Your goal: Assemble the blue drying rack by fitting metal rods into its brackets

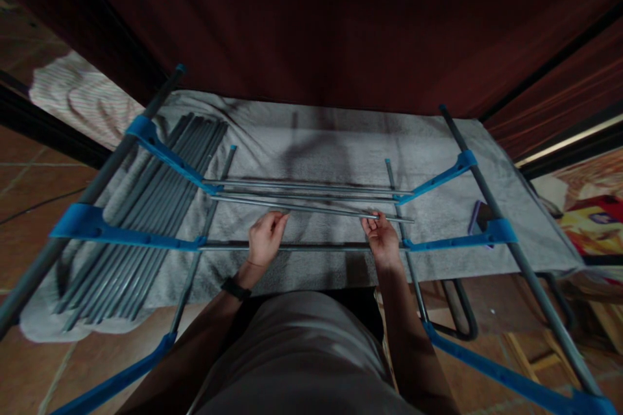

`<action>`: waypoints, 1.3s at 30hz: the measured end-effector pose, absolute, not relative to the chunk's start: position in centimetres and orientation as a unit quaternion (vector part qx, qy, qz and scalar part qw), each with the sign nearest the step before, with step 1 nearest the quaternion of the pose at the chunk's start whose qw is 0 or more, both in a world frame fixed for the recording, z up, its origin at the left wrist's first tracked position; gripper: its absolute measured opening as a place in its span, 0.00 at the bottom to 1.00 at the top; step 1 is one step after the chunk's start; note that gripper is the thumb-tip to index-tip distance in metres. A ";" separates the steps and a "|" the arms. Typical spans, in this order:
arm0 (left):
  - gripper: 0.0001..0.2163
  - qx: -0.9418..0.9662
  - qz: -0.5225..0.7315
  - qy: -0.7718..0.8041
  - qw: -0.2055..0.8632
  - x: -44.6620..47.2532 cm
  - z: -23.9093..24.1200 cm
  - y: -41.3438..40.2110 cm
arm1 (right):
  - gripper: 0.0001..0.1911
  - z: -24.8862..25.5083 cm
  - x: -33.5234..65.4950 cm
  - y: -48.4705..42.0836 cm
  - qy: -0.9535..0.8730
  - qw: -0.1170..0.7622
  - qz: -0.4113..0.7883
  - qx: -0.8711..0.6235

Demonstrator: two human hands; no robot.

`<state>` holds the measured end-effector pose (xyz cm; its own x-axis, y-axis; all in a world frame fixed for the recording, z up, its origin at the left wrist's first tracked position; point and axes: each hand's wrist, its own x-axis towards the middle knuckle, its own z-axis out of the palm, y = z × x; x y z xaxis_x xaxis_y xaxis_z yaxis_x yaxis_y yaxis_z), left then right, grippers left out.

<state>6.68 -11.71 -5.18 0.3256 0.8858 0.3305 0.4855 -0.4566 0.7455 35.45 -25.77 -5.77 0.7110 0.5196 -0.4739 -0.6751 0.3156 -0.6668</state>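
Observation:
A grey metal rod [321,209] lies level in the air between both my hands. My left hand [265,237] has its fingers curled under the rod near its middle-left. My right hand [382,237] pinches the rod close to its right end. The rod's left end meets a blue plastic bracket [168,155] of a grey-and-blue rack frame [487,175]. Two more rods [311,188] sit fitted just beyond it, and another rod [311,247] runs under my hands.
Several loose grey rods [141,227] lie in a pile at the left on a grey towel [341,136] spread on the floor. A purple phone [479,217] lies at the right of the towel. A striped cloth [82,97] lies far left.

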 end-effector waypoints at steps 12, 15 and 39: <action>0.22 0.634 0.393 0.448 0.493 6.9 -3.6 -10.7 | 0.05 -6.2 35.6 -25.8 0.068 0.810 0.356 -0.461; 0.26 0.543 0.450 0.464 0.535 6.8 -3.6 -9.8 | 0.05 -6.2 35.6 -25.7 0.074 0.811 0.356 -0.458; 0.11 0.298 0.564 0.512 0.575 6.7 -3.4 -7.9 | 0.05 -5.9 35.7 -25.8 0.067 0.803 0.389 -0.446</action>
